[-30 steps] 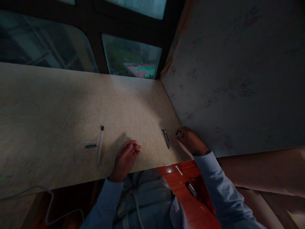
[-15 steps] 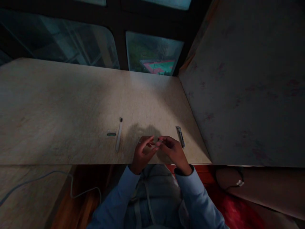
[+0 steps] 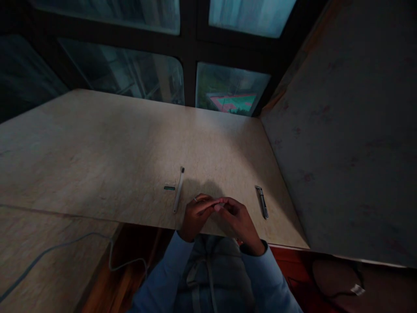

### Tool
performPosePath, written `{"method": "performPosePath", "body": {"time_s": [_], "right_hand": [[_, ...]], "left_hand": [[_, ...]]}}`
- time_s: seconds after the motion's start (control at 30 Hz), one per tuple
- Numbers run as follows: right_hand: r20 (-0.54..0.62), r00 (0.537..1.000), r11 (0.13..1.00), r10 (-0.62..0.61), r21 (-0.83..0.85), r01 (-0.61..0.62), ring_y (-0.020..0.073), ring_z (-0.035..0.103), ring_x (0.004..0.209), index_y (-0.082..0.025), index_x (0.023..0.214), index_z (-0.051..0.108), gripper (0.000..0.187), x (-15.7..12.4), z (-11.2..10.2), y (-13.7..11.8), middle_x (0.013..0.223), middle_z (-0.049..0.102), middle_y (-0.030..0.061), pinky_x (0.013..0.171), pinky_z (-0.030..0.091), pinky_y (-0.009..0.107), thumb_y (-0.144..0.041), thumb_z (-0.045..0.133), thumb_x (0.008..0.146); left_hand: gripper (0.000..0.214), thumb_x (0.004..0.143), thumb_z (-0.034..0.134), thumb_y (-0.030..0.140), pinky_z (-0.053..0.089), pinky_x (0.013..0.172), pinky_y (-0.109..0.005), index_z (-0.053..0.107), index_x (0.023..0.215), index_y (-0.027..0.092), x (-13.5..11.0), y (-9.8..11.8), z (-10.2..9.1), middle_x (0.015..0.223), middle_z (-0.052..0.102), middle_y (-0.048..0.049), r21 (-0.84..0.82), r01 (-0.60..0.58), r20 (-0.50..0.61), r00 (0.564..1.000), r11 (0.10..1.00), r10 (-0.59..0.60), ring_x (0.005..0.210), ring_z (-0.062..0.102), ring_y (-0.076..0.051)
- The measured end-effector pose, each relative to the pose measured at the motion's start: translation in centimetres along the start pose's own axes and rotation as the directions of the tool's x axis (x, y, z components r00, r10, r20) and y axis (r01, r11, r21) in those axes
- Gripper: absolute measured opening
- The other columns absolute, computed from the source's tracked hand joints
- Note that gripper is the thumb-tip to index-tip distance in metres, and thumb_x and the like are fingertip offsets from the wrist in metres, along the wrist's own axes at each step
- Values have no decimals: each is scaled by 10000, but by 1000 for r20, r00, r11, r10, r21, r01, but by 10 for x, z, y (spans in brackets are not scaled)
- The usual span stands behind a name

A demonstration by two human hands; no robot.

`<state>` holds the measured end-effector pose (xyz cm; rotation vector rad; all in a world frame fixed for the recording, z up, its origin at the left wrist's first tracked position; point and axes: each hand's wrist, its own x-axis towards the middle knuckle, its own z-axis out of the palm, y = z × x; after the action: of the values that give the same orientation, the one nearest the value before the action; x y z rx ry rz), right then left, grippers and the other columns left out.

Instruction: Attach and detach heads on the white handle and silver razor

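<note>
My left hand [image 3: 197, 216] and my right hand [image 3: 239, 217] meet fingertip to fingertip just above the near part of the table. Both sets of fingers are closed in a pinch; whatever lies between them is too small and dark to name. Left of my hands lies a toothbrush [image 3: 178, 193] with a pale handle and a dark head pointing away from me. Beside it rests a small flat piece [image 3: 169, 188] with a dark green strip. On my right lies a slim black-and-silver tool [image 3: 262, 202], touched by neither hand.
The pale tabletop [image 3: 130, 143] runs back to a dark-framed window [image 3: 190, 74]. A patterned wall panel [image 3: 352, 143] rises along the right edge. A grey cable [image 3: 58, 246] hangs across the lower left, over a lower pale surface [image 3: 29, 243].
The camera view has shifted, so the table things appear further right and lower. My left fingers have closed in to meet the right fingertips, where a small dark thing showed before.
</note>
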<state>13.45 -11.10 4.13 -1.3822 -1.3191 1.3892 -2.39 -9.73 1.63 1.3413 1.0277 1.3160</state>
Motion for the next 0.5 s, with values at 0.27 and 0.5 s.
{"method": "performPosePath", "body": {"time_s": [0.27,0.5], "right_hand": [[-67,996,997,-60,-53,56,123,451,555,-138,1047,662,485,22,7,-16,598,483,-40,518,355,238,-538,686,773],[49,973,961,-227,-154,232,114,494,557,-151,1033,677,339,45,36,-51,612,512,-40,540,379,232,-422,636,835]], "left_hand": [[60,722,772,219,472,725,-310,795,774,238,5,-10,-5,800,709,-64,-113,70,-86,993,991,-79,781,626,-217],[138,743,724,293,517,735,-315,783,798,181,6,-19,-6,828,743,-62,-145,99,-119,986,985,-116,781,659,-217]]}}
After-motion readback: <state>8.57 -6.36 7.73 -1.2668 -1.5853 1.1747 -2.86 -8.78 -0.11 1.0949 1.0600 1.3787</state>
